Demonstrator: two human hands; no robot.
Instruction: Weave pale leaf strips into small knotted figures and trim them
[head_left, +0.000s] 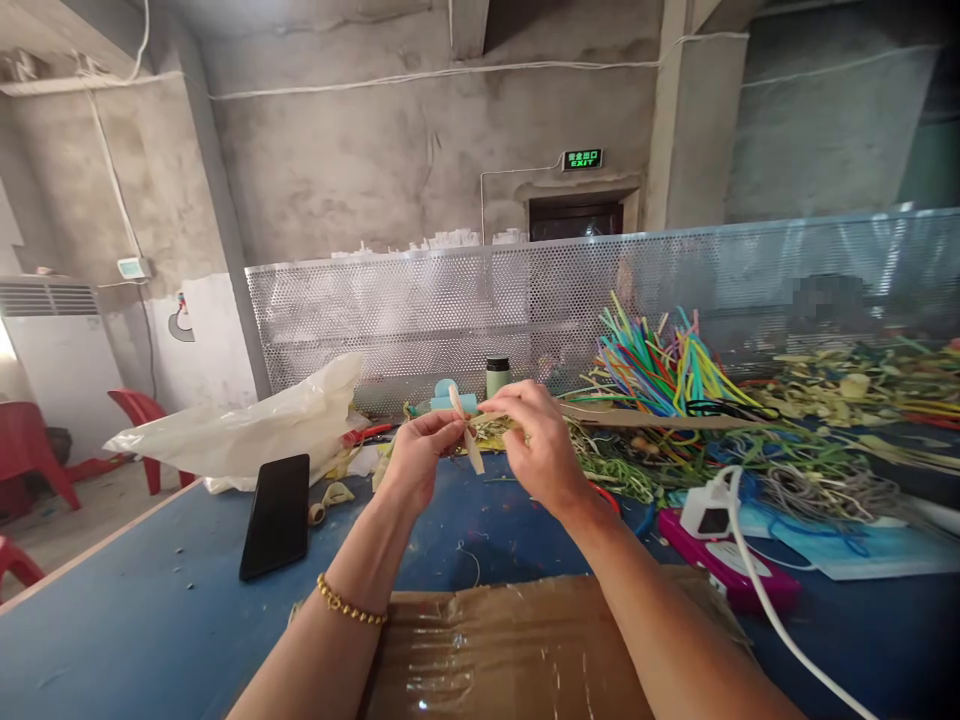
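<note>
Both of my hands are raised above the blue table (pixel 150 620). My left hand (pixel 417 458), with a gold bead bracelet on its wrist, is closed in a pinch on a pale flat strip (pixel 466 432) that crosses between my hands. My right hand (pixel 541 440) is also closed, pinching a long tan strip (pixel 660 420) that runs off to the right over the pile. The two strips meet between my fingertips.
A black phone (pixel 276 514) lies left of my hands beside a pale plastic bag (pixel 255 425). A heap of coloured strips (pixel 660 365) and cords fills the right side. A white charger (pixel 709 508) sits on a pink box. Cardboard (pixel 510 650) lies nearest me. A perforated metal screen (pixel 465 305) stands behind.
</note>
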